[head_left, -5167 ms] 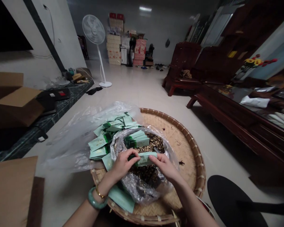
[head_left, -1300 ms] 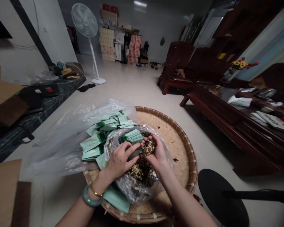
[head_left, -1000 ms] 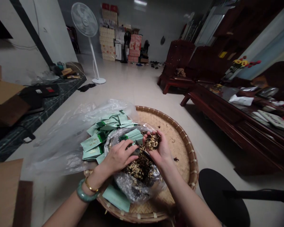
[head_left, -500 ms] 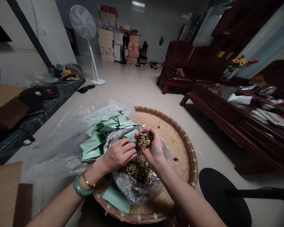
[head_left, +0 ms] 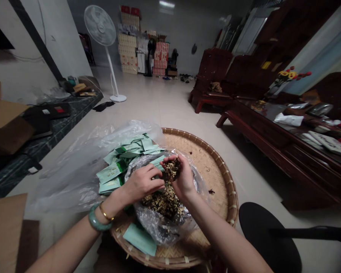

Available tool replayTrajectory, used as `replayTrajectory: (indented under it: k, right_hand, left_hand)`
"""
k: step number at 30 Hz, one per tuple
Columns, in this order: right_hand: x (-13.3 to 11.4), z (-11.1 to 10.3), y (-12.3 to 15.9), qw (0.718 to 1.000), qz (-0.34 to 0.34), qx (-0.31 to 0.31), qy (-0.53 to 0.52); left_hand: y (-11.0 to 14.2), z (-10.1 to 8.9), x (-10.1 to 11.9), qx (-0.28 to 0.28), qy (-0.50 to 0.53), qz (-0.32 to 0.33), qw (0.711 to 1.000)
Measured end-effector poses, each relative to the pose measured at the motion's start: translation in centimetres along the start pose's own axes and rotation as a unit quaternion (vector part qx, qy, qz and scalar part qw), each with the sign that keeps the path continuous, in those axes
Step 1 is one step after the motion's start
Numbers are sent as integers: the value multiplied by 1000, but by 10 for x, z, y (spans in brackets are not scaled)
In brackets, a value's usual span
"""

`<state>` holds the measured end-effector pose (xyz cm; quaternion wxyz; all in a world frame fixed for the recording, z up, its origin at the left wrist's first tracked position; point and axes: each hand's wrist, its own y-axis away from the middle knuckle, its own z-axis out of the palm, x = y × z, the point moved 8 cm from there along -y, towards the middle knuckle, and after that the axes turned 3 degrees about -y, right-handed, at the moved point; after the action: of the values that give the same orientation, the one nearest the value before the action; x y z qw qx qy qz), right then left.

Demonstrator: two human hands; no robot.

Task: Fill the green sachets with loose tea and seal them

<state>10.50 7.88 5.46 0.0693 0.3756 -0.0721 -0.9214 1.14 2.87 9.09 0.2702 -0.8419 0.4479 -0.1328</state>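
Note:
My right hand (head_left: pixel 179 178) is cupped around a handful of dried loose tea (head_left: pixel 172 168), held over a clear plastic bag of the same tea (head_left: pixel 166 204). My left hand (head_left: pixel 142 183), with a green bangle on the wrist, is curled beside it, fingers pinched on a small green packet that is mostly hidden. A stack of empty green packets (head_left: pixel 158 162) lies inside the bag's far edge. A heap of green packets (head_left: pixel 122 159) rests to the left on clear plastic. Everything sits on a round woven bamboo tray (head_left: pixel 216 159).
One green packet (head_left: pixel 140 239) lies under the bag near the tray's front. A black round stool (head_left: pixel 269 242) stands at the right, a dark wooden table (head_left: pixel 295 144) beyond it. Cardboard boxes (head_left: pixel 8 125) and a dark marble ledge are at the left; a standing fan (head_left: pixel 100 26) is behind.
My right hand scooped tea from the bag and lifted it, then closed in toward my left hand. My left hand stayed at the packet, its fingers curling tighter.

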Motion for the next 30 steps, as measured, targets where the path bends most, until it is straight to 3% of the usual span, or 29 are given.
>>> replayTrajectory:
  k: [14,24,28,30]
  right_hand:
    - [-5,-2,1,989,-86,-44,114]
    - [-8,-10,-8,992,-85,-58,68]
    - [-7,-37,-7,987,-38,-30,155]
    - [-4,-54,1,969,-9,-32,246]
  left_hand:
    - [5,-8,8,117,-31,17,993]
    - [3,-4,5,80,26,8,996]
    - [3,-4,3,46,45,0,998]
    - [4,-4,2,21,48,-4,999]
